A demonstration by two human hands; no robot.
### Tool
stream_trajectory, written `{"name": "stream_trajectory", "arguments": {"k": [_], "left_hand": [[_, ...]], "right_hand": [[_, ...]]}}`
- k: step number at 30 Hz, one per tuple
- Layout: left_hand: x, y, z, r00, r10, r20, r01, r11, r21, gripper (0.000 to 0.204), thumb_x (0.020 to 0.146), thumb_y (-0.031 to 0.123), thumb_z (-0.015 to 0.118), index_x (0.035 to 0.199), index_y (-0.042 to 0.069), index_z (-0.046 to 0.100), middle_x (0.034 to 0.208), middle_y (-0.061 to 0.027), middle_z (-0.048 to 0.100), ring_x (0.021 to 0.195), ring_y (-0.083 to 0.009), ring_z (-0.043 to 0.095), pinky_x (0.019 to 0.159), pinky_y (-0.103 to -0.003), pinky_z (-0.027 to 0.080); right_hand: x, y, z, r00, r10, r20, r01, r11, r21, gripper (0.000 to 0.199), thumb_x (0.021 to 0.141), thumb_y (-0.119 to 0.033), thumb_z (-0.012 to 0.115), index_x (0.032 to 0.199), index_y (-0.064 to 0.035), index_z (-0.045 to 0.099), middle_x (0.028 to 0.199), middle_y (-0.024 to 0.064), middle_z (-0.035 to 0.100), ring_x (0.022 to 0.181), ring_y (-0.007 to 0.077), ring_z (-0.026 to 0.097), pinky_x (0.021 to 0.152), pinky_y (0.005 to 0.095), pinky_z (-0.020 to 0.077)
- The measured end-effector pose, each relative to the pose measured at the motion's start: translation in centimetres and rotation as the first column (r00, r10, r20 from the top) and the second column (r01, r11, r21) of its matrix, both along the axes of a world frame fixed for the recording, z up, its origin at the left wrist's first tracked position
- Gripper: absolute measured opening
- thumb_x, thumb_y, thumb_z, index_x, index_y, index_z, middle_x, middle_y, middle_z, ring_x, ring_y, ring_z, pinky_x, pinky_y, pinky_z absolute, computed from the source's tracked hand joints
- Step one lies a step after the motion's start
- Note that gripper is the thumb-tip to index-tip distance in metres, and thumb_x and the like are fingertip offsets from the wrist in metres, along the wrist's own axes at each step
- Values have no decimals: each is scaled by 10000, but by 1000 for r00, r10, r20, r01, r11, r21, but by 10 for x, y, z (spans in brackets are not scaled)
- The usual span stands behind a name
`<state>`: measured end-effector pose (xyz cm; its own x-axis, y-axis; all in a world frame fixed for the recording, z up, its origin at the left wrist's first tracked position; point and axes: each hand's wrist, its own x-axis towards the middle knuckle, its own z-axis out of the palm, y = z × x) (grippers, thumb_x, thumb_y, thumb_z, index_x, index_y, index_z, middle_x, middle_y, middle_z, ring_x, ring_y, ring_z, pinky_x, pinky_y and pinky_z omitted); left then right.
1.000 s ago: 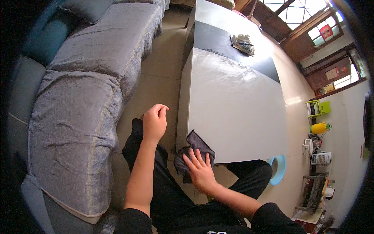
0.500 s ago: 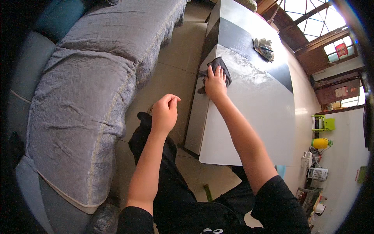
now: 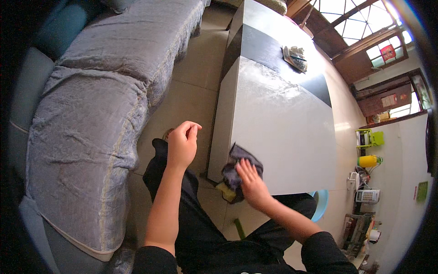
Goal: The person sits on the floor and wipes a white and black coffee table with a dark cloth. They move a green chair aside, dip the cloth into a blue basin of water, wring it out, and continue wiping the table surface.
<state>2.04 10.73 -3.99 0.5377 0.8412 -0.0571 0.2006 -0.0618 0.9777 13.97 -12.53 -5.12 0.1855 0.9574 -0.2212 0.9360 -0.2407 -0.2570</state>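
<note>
A dark grey rag (image 3: 236,167) lies bunched at the near left corner of the low grey table (image 3: 283,137), and part of it hangs over the edge. A yellowish patch shows at its lower end. My right hand (image 3: 253,183) presses the rag against the tabletop, its fingers lying along the cloth. My left hand (image 3: 182,145) is curled into a loose fist in the air, over the gap between sofa and table. Nothing shows in it. Whitish wet-looking smears cover the tabletop's middle, near the dark band.
A tray-like item (image 3: 295,59) with objects sits farther along the table. At left stands a sofa (image 3: 86,118) under a grey plush cover. A light blue basin (image 3: 321,205) is by the near right corner. Along the right wall are a green chair (image 3: 370,138) and a yellow container (image 3: 368,161).
My right hand has drawn the rag toward me, from the table's far left edge to its near left corner. My left hand stays curled, slightly lower in view.
</note>
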Motion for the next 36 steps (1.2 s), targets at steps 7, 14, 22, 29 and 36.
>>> {"name": "stream_trajectory", "arguments": {"k": [7, 14, 22, 29, 36], "left_hand": [[-7, 6, -13, 998, 45, 35, -46, 999, 28, 139, 865, 93, 504, 825, -4, 596, 594, -38, 519, 532, -99, 470, 509, -251, 383], [0, 8, -13, 999, 45, 15, -45, 999, -4, 156, 874, 110, 502, 828, 17, 618, 611, 13, 505, 565, -58, 453, 522, -220, 367], [1, 3, -20, 1000, 5, 11, -5, 1000, -11, 153, 870, 112, 507, 833, 15, 619, 619, 18, 508, 565, -58, 453, 522, -220, 361], [3, 7, -25, 999, 10, 36, -10, 1000, -9, 149, 868, 106, 501, 836, 11, 611, 616, 3, 507, 551, -73, 452, 516, -229, 374], [21, 4, -12, 999, -32, -38, 30, 998, -58, 157, 877, 104, 492, 838, 9, 611, 626, 21, 489, 576, -55, 441, 531, -213, 358]], "right_hand": [[98, 141, -30, 975, -185, 124, 139, 940, 310, 493, 824, -59, 471, 1290, 7, 325, 1350, 229, 320, 1269, 355, 289, 1047, 444, 237], [115, 182, -41, 882, -394, 258, 298, 892, 340, 457, 863, -208, 467, 1263, -5, 379, 1340, 192, 358, 1245, 326, 331, 994, 463, 296], [3, -4, 0, 988, -151, 31, 143, 975, 169, 666, 727, -89, 584, 1338, -84, 321, 1419, 139, 259, 1319, 309, 226, 1060, 481, 188], [178, -88, -31, 701, -680, 218, 599, 726, 337, 584, 798, -135, 483, 1357, -170, 318, 1412, 120, 284, 1280, 358, 276, 1028, 519, 216], [258, 96, -40, 840, -538, 66, 472, 786, 400, 533, 759, -180, 498, 1287, -201, 430, 1328, 96, 423, 1244, 276, 364, 1008, 472, 251]]}}
